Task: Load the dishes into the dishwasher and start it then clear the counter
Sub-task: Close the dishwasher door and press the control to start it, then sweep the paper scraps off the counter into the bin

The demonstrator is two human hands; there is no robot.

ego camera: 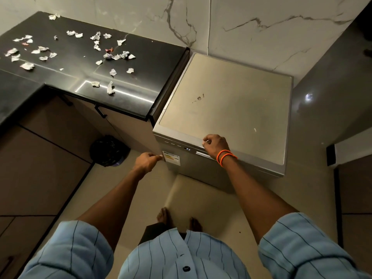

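Dishwasher [225, 109], boxy brushed steel: right hand [215, 144] curled at its top edge, left hand [148, 161] pinching its corner.

Walls [251, 33]: white marble, grey veins; Floor [201, 200]: pale glossy tiles; Cabinets [40, 168]: brown, black handles; Light: dim, warm
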